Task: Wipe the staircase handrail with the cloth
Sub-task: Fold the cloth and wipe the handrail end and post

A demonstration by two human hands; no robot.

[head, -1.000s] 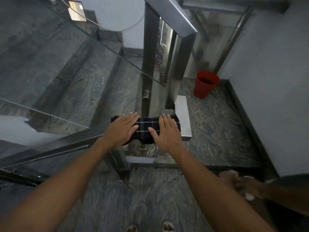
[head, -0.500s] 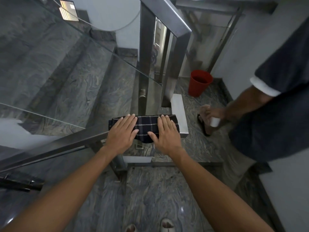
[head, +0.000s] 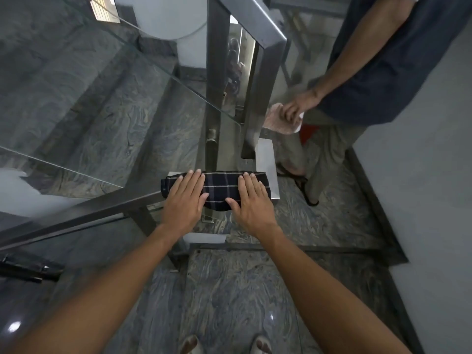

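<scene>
A dark checked cloth [head: 221,190] lies folded across the flat steel handrail [head: 267,159] where it turns a corner. My left hand [head: 184,200] presses flat on the cloth's left part, fingers together and pointing away from me. My right hand [head: 251,200] presses flat on the cloth's right part in the same way. The rail continues down to the left [head: 76,215] and up at the top [head: 263,19]. The cloth's middle shows between my hands.
Another person [head: 383,60] stands at the right, close to the rail, one hand [head: 298,104] holding a pinkish rag [head: 279,121]. A red bucket [head: 307,132] is partly hidden behind them. Glass panels [head: 102,80] and marble stairs lie to the left; a wall is on the right.
The other person has walked from the lower right up past the rail and now stands at the upper right, hiding the bucket. My hands stay flat on the cloth.
</scene>
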